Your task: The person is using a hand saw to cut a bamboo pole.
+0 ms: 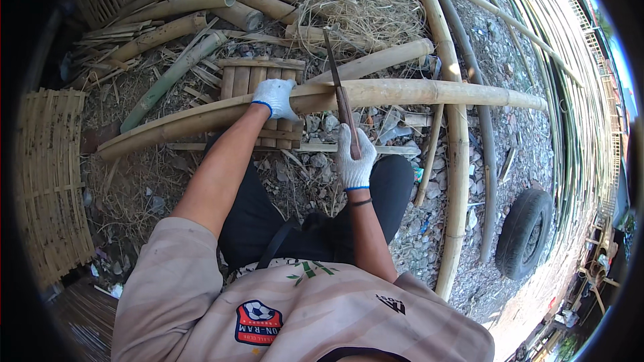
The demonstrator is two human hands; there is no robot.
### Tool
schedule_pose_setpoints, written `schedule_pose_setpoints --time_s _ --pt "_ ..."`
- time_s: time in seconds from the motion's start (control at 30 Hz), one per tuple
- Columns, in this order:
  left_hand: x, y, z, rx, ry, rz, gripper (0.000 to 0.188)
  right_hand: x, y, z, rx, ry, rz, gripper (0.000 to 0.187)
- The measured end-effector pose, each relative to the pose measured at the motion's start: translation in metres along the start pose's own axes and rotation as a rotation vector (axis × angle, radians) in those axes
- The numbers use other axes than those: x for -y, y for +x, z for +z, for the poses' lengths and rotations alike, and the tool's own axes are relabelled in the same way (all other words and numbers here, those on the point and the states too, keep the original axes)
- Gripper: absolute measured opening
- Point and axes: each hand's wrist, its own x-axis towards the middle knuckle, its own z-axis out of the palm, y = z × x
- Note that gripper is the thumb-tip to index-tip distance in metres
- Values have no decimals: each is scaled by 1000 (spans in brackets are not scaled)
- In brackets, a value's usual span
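Note:
A thick bamboo pole lies across in front of me, from the left side to the far right. My left hand, in a white knit glove with a blue cuff, is closed over it and presses it from above. My right hand, gloved the same way, is closed round the lower end of a long, narrow saw. The dark blade crosses the pole just right of my left hand, its tip pointing away from me. Its cutting edge and any cut beneath it cannot be made out. A low bamboo slat stand sits under the pole.
Bamboo pieces are heaped at the back left beside dry straw. A long bamboo pole runs lengthwise on the right, near a tyre. A woven bamboo panel lies at left. Stony ground surrounds my legs.

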Motion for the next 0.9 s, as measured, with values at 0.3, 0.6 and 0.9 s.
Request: schedule_pose_setpoints --time_s 0.3,0.6,0.9 --pt "5 -4 14 -51 -7 12 79 2 -46 -23 -25 58 121 33" --pt "8 -1 9 -21 2 18 81 29 -95 -54 17 -64 87 29" --pt "1 -8 16 -91 -19 -12 85 -6 2 1 93 -43 110 28"
